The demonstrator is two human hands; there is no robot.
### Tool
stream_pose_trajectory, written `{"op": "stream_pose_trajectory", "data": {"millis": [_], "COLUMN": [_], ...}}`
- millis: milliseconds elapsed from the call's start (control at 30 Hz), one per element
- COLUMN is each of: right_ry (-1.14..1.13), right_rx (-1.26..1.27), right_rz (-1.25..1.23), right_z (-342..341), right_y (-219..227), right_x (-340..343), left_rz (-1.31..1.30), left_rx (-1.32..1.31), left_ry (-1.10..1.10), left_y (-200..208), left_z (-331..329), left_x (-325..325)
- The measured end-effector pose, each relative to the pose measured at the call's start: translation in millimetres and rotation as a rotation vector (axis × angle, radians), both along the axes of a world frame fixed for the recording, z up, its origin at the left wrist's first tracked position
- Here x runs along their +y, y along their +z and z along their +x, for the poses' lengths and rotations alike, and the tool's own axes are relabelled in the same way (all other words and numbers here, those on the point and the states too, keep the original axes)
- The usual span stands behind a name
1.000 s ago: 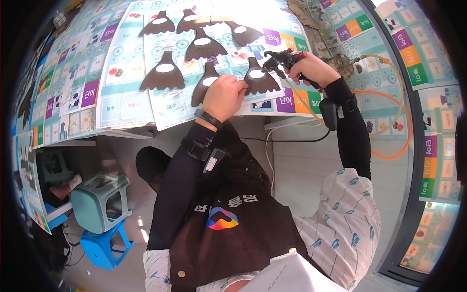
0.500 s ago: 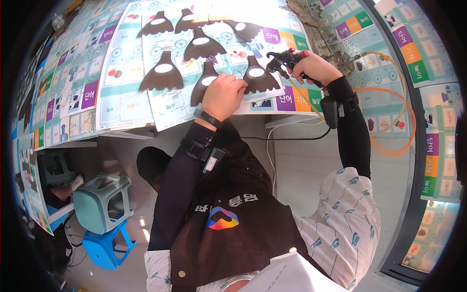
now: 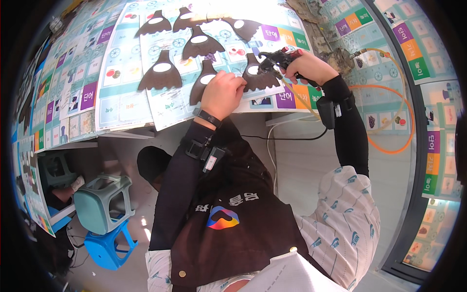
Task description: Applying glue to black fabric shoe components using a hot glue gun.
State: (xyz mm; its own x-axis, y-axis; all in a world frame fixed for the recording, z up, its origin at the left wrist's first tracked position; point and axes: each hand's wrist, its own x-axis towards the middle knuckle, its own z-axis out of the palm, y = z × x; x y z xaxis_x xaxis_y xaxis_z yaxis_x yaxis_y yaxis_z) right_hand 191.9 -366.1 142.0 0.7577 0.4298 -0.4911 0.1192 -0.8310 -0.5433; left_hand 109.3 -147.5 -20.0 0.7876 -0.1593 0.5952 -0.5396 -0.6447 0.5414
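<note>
My right hand (image 3: 314, 68) grips a black spray gun (image 3: 281, 60) with red parts. Its front end reaches over a dark brown scalloped piece (image 3: 261, 83) that has a narrow neck and a white oval. At that piece's left edge, my left hand (image 3: 222, 95) has thumb and fingertips pinched together. The left hand partly covers a similar brown piece (image 3: 198, 90). Another brown piece (image 3: 160, 80) lies farther left, and several more rest in a row behind, near a brightly lit patch.
Printed sheets (image 3: 121, 92) cover the table. An orange hose (image 3: 412, 121) loops at the right, near a metal fitting (image 3: 357, 53). A black cable (image 3: 292, 138) hangs below the table edge. Green (image 3: 92, 211) and blue (image 3: 103, 253) plastic stools stand lower left, near another person's foot (image 3: 77, 184).
My right hand and the spray gun have shifted slightly left, so the gun's front now overlaps the rightmost near piece. My left hand stays nearly in place.
</note>
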Motion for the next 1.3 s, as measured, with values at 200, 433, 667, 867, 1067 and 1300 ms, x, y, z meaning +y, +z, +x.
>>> {"op": "stream_pose_trajectory", "data": {"millis": [200, 433, 667, 867, 1067, 1300], "right_ry": [-0.039, -0.055, 0.015, -0.211, -0.104, -0.177], "right_rx": [0.039, -0.024, -0.032, 0.018, -0.082, -0.059], "right_rz": [-0.056, -0.002, 0.021, 0.054, 0.009, 0.092], "right_z": [-1.3, 4.9, 1.3, 11.7, 3.7, 5.2], "right_y": [0.0, -6.1, -3.9, -13.5, -8.5, -13.0], "right_x": [3.7, -22.8, 2.1, -1.5, -10.4, 0.1], "left_rz": [0.001, -0.008, -0.006, -0.01, 0.001, 0.003], "left_rx": [0.012, 0.014, 0.006, 0.008, 0.005, 0.03], "left_ry": [0.002, -0.007, -0.01, 0.006, -0.006, 0.008], "left_y": [-0.8, 1.4, 0.4, 1.8, 3.0, 0.6], "left_z": [0.2, -0.4, 0.1, -0.8, -0.4, -1.9], "left_x": [-0.4, -0.4, -0.9, -1.6, -1.5, -2.2]}}
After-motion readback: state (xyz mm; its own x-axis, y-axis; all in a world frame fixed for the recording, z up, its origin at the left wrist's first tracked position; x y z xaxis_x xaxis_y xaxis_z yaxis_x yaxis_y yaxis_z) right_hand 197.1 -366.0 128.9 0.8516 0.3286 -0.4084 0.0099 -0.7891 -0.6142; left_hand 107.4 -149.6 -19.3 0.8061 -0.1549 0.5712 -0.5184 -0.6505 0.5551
